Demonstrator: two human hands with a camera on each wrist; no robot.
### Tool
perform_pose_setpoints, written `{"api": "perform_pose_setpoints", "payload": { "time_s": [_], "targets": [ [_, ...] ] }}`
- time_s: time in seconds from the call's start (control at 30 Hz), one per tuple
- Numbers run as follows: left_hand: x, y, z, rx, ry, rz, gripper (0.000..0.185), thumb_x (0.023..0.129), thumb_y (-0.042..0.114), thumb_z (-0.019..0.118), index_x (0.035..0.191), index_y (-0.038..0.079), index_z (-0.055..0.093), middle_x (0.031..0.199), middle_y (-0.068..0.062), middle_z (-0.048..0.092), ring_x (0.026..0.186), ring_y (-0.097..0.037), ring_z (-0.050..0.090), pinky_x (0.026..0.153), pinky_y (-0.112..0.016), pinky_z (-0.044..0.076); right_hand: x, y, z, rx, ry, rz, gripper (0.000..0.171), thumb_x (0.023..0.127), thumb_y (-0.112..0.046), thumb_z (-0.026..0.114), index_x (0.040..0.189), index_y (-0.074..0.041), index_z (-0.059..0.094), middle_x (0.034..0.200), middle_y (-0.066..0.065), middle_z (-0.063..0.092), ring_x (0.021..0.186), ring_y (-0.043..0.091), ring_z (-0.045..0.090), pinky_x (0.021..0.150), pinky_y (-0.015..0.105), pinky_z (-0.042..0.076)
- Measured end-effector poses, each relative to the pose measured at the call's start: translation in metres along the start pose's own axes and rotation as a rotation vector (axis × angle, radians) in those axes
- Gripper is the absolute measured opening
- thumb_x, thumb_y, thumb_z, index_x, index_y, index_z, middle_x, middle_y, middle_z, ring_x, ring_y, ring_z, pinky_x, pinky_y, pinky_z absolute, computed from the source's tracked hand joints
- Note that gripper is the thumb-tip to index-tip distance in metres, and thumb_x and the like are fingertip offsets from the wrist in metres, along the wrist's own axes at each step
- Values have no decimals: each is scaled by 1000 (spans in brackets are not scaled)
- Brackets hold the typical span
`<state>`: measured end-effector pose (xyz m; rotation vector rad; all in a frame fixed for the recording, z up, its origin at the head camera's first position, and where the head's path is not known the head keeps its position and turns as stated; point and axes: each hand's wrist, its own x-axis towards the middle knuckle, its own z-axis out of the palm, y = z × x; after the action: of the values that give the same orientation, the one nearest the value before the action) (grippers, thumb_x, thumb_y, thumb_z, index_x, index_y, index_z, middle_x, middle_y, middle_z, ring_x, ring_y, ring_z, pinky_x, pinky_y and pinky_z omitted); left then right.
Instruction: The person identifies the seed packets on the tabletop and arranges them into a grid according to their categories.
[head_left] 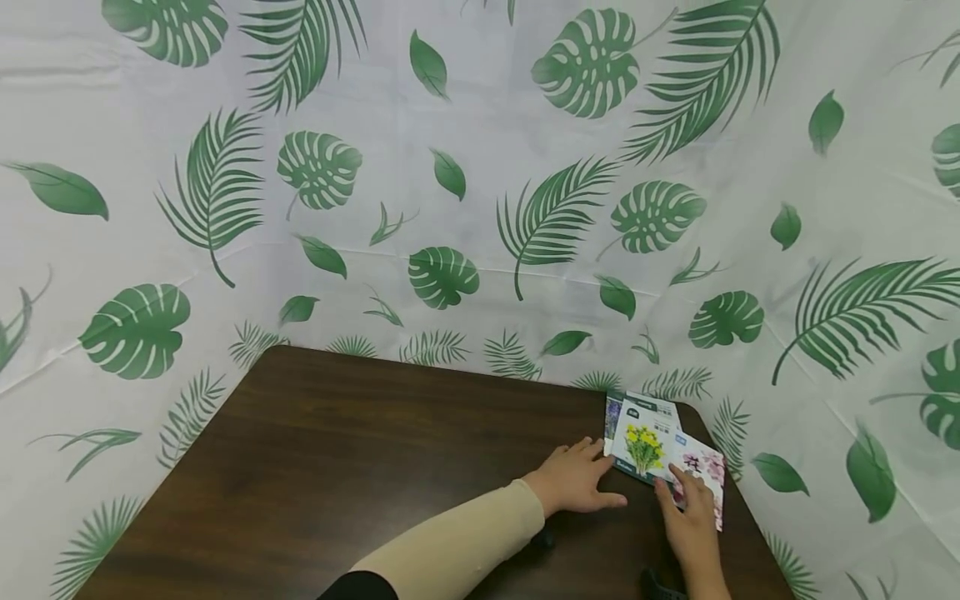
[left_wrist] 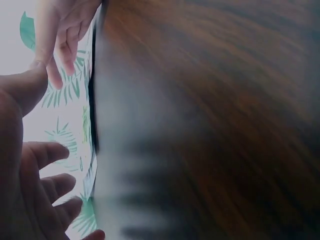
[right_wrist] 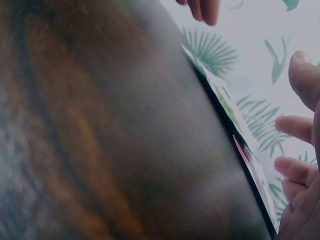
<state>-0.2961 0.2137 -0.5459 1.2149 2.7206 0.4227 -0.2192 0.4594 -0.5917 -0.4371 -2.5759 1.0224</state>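
A small fan of seed packets [head_left: 652, 442] lies at the far right corner of the dark wooden table [head_left: 360, 467], not yet gathered or sorted, I judge. Left hand [head_left: 577, 482] rests flat just beside them, fingers spread; right hand [head_left: 692, 515] presses the pink packet [head_left: 705, 467] (fingers straight). A leaf-print sheet [head_left: 450, 167] hangs behind the table.

Dark wooden table [head_left: 337, 450], flower-printed seed packets [head_left: 645, 442] at its far right corner

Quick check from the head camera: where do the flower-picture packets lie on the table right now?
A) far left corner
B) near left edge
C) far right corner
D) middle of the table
C: the packets lie fanned at the table's far right corner, both hands at them.
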Motion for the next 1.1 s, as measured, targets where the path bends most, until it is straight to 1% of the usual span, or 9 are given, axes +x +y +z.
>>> {"api": "perform_pose_setpoints", "payload": {
  "time_s": [0.13, 0.23, 0.33, 0.47, 0.6, 0.8, 0.87, 0.97, 1.1],
  "targets": [
    [6, 9, 3, 33, 7, 45, 83, 105, 79, 41, 171, 28, 39, 182, 5, 27, 169, -15, 25, 133, -42, 37, -1, 1, 0, 24, 6, -3, 61, 113, -42, 59, 156, 1, 52, 166, 41, 31, 157, 59, 26, 125, 78, 25],
    [11, 15, 8, 60, -12, 55, 81, 105, 80, 41, 170, 32, 39, 182, 11, 23, 170, -10, 22, 135, -41, 34, -1, 1, -1, 15, -5, 0, 61, 113, -41, 59, 156, 1, 52, 165, 40, 32, 150, 58, 36, 121, 76, 31],
    [16, 20, 14, 71, -42, 45, 80, 104, 81, 40, 171, 37, 36, 182, 15, 19, 169, -6, 19, 137, -42, 29, 1, 2, -2, -9, -27, 22, 65, 113, -45, 57, 158, 1, 50, 166, 38, 32, 144, 55, 42, 118, 74, 35],
    [20, 22, 20, 97, -69, 27, 80, 104, 81, 39, 172, 40, 32, 182, 17, 20, 169, -4, 19, 138, -43, 25, 3, 4, -1, -22, -46, 49, 70, 113, -51, 56, 161, 0, 47, 168, 37, 29, 148, 55, 39, 120, 75, 33],
    [21, 21, 24, 115, -90, 21, 78, 104, 81, 40, 171, 42, 33, 181, 18, 22, 168, -3, 21, 138, -42, 24, 1, 5, 0, -23, -50, 56, 69, 113, -49, 57, 160, 0, 47, 166, 37, 32, 151, 56, 36, 122, 75, 31],
    [19, 22, 23, 79, -36, 27, 71, 106, 76, 45, 168, 40, 42, 176, 10, 38, 165, -8, 33, 134, -43, 33, -2, 4, 0, -16, -33, 8, 64, 112, -46, 59, 157, 0, 53, 160, 36, 39, 150, 54, 37, 121, 74, 31],
    [19, 23, 21, 81, -23, 22, 68, 106, 74, 46, 167, 43, 43, 170, 9, 44, 160, -9, 40, 131, -41, 38, -2, 5, -1, -26, -38, 9, 65, 112, -47, 59, 157, -1, 53, 160, 36, 40, 151, 54, 37, 121, 74, 31],
    [16, 26, 16, 119, -9, 6, 63, 106, 74, 48, 164, 50, 43, 162, 6, 49, 148, -10, 50, 125, -39, 44, -1, 5, -1, -43, -52, 27, 67, 112, -50, 58, 159, -3, 52, 161, 35, 39, 151, 53, 36, 122, 75, 30],
    [10, 28, 11, 172, -13, -29, 56, 106, 73, 49, 159, 57, 46, 161, 6, 48, 141, -12, 51, 119, -37, 47, 0, 6, -1, -51, -71, 38, 69, 112, -52, 55, 160, -3, 50, 162, 35, 39, 153, 53, 35, 124, 75, 28]
  ]
}}
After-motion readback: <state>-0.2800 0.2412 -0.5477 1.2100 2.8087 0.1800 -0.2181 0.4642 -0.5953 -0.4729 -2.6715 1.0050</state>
